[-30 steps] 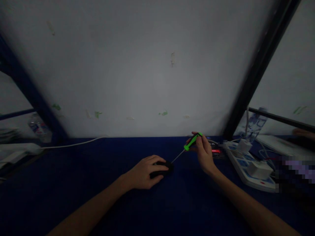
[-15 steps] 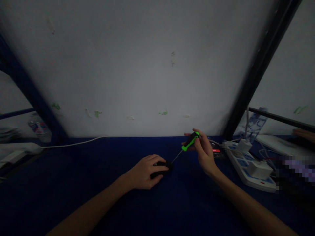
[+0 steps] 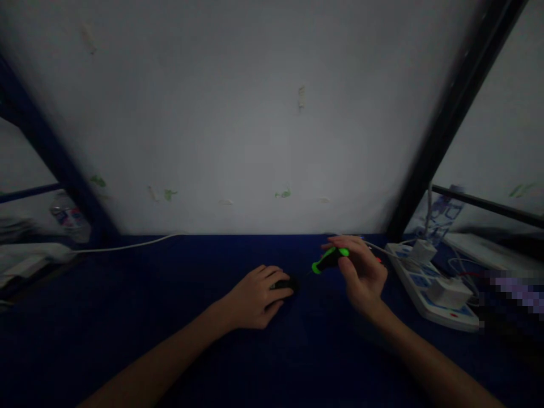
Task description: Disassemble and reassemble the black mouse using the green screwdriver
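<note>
My left hand (image 3: pixel 255 297) lies over a small black object (image 3: pixel 285 284) on the dark blue table (image 3: pixel 178 317), its fingers curled down onto it. My right hand (image 3: pixel 361 272) pinches a screwdriver with a green and black handle (image 3: pixel 328 260). The thin shaft slants down and left toward the black object, and its tip is lost in the dim light near my left fingertips.
A white power strip (image 3: pixel 429 289) with plugged adapters and cables lies at the right. A white cable (image 3: pixel 127 246) runs along the back edge to the left. A plastic bottle (image 3: pixel 68 218) stands far left behind a blue frame post. A white wall panel rises behind.
My right hand has lowered and tilted the screwdriver flatter, bringing the handle closer to the black object. My left hand has stayed on the object.
</note>
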Demonstrator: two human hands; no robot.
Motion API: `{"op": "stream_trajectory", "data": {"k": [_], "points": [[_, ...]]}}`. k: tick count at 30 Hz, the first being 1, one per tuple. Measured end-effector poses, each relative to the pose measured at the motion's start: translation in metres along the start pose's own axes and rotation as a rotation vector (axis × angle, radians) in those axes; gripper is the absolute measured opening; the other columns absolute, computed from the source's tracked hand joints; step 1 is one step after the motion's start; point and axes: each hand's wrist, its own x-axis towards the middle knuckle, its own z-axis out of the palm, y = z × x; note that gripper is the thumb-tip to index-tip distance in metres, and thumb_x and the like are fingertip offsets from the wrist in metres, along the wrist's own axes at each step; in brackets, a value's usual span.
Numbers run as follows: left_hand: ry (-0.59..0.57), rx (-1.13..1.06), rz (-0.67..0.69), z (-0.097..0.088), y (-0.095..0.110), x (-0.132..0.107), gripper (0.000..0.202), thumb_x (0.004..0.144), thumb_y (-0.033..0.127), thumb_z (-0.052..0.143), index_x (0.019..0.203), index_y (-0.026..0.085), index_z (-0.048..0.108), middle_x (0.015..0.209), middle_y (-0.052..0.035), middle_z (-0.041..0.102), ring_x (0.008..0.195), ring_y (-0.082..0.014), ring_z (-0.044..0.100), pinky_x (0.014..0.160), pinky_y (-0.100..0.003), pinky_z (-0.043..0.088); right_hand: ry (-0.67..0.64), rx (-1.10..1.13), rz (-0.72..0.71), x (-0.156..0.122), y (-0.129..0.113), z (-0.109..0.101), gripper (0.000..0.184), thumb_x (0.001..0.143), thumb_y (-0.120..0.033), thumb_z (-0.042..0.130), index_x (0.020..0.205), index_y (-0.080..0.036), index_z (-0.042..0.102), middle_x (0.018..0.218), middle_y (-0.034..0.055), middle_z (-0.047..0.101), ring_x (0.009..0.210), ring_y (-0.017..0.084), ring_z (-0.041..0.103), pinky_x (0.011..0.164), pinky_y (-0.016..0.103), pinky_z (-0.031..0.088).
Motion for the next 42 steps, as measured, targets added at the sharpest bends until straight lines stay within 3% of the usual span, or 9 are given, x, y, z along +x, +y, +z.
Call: {"op": "stream_trajectory", "data": {"k": [4, 12, 16, 18, 24, 28, 32, 38, 42], "points": [[0.008, 0.007, -0.020, 0.001, -0.003, -0.001, 0.036, 0.098, 0.022, 0.062, 0.133, 0.025, 0.067, 0.138, -0.0117, 0.064, 0.129, -0.0319, 0.058, 0.108, -0.052, 0.050, 0.073, -0.166, -0.075, 0.004, -0.002, -0.001, 0.022, 0.098, -0.017, 0.068, 0.111, -0.030, 0.080, 0.102, 0.0048, 0.074, 0.090, 0.022, 0.070, 0.076, 0.036, 0.059], [0.012, 0.020, -0.037, 0.001, -0.007, -0.002, 0.035, 0.098, 0.023, 0.061, 0.133, 0.026, 0.068, 0.139, -0.0117, 0.065, 0.130, -0.0327, 0.058, 0.108, -0.053, 0.050, -0.035, -0.121, 0.112, 0.006, 0.003, -0.008, 0.034, 0.109, -0.030, 0.047, 0.130, -0.032, 0.074, 0.126, 0.0064, 0.075, 0.113, 0.027, 0.071, 0.099, 0.044, 0.055], [0.017, 0.040, -0.020, 0.000, -0.007, -0.002, 0.034, 0.099, 0.022, 0.061, 0.132, 0.025, 0.068, 0.139, -0.0116, 0.065, 0.130, -0.0325, 0.058, 0.107, -0.052, 0.050, 0.062, -0.247, 0.055, 0.008, 0.008, -0.006, 0.021, 0.102, -0.034, 0.065, 0.116, -0.031, 0.079, 0.121, 0.0080, 0.070, 0.113, 0.027, 0.067, 0.098, 0.045, 0.054], [0.014, 0.052, -0.014, -0.001, -0.009, -0.003, 0.035, 0.098, 0.020, 0.061, 0.132, 0.024, 0.067, 0.140, -0.0119, 0.064, 0.130, -0.0328, 0.058, 0.106, -0.052, 0.050, 0.069, -0.203, 0.098, 0.009, 0.008, -0.005, 0.024, 0.099, -0.031, 0.070, 0.122, -0.031, 0.076, 0.115, 0.0068, 0.071, 0.105, 0.025, 0.069, 0.093, 0.043, 0.057], [-0.025, 0.093, -0.039, -0.005, -0.015, -0.006, 0.036, 0.097, 0.018, 0.061, 0.132, 0.024, 0.067, 0.141, -0.0123, 0.063, 0.133, -0.0339, 0.056, 0.108, -0.053, 0.048, -0.046, -0.109, 0.159, 0.007, 0.010, -0.005, 0.029, 0.106, -0.032, 0.057, 0.131, -0.032, 0.072, 0.128, 0.0071, 0.072, 0.121, 0.026, 0.067, 0.108, 0.047, 0.052], [-0.030, 0.110, -0.050, -0.004, -0.017, -0.006, 0.036, 0.097, 0.018, 0.061, 0.132, 0.024, 0.067, 0.141, -0.0126, 0.063, 0.133, -0.0340, 0.056, 0.109, -0.054, 0.048, 0.004, -0.157, 0.138, 0.006, 0.016, -0.005, 0.026, 0.099, -0.033, 0.069, 0.124, -0.032, 0.076, 0.122, 0.0072, 0.070, 0.113, 0.025, 0.068, 0.102, 0.046, 0.055], [-0.025, 0.100, -0.047, -0.004, -0.017, -0.006, 0.036, 0.098, 0.018, 0.061, 0.132, 0.024, 0.067, 0.140, -0.0127, 0.064, 0.133, -0.0334, 0.056, 0.110, -0.054, 0.048, -0.023, -0.029, 0.237, 0.005, 0.014, -0.004, 0.028, 0.104, -0.033, 0.063, 0.131, -0.032, 0.071, 0.123, 0.0069, 0.074, 0.113, 0.025, 0.071, 0.101, 0.045, 0.058], [-0.045, 0.096, -0.060, -0.004, -0.017, -0.007, 0.036, 0.097, 0.018, 0.061, 0.132, 0.024, 0.067, 0.142, -0.0123, 0.063, 0.135, -0.0337, 0.055, 0.111, -0.055, 0.047, 0.065, -0.130, 0.169, 0.005, 0.013, -0.002, 0.024, 0.098, -0.032, 0.072, 0.121, -0.031, 0.077, 0.119, 0.0074, 0.072, 0.107, 0.023, 0.071, 0.090, 0.039, 0.061], [-0.026, 0.088, -0.039, -0.005, -0.017, -0.007, 0.037, 0.096, 0.016, 0.062, 0.131, 0.023, 0.068, 0.141, -0.0130, 0.063, 0.134, -0.0336, 0.055, 0.111, -0.054, 0.047, 0.033, -0.043, 0.224, 0.005, 0.011, -0.002, 0.027, 0.103, -0.032, 0.063, 0.129, -0.031, 0.072, 0.119, 0.0065, 0.076, 0.109, 0.024, 0.073, 0.099, 0.045, 0.059]]}}
